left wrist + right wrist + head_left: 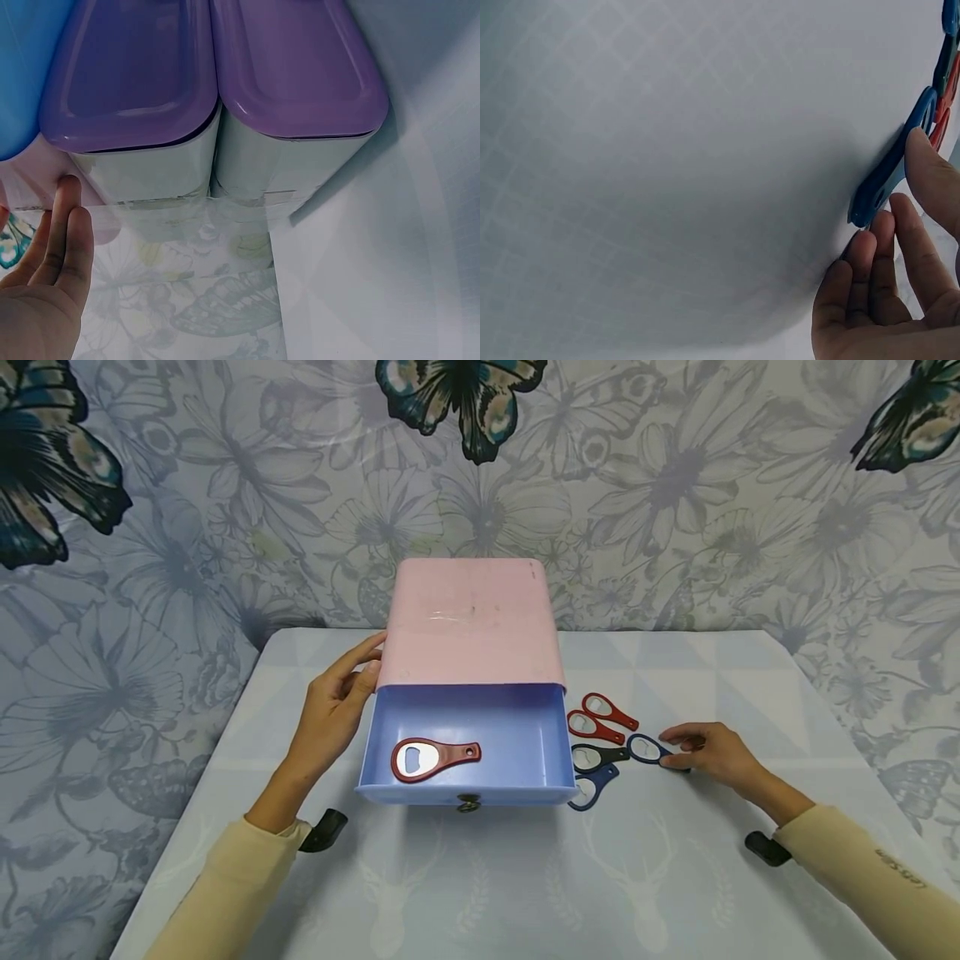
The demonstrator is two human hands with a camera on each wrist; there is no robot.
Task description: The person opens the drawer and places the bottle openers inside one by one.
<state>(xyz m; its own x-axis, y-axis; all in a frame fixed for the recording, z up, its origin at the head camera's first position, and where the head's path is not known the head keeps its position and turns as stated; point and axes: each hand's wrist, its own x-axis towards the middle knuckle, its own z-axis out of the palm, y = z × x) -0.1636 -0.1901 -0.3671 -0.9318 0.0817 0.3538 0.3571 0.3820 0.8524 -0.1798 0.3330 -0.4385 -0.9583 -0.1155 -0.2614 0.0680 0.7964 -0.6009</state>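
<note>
A pink box (472,627) stands at the middle of the table with its blue drawer (517,752) pulled out toward me. Inside the drawer lies one red-brown bottle opener (457,752). My left hand (333,706) rests its fingers on the box's left side, fingers mostly straight. To the right of the drawer, my right hand (712,756) pinches the handle of a dark blue bottle opener (885,176) between thumb and fingers. Beside it on the table lie two red bottle openers (596,727), a black one (600,757) and another blue one (596,785).
A small metal clasp (468,803) sits on the drawer's front. In the left wrist view, two pale containers with purple lids (300,67) stand side by side. Patterned wallpaper (675,527) rises behind the table (465,885).
</note>
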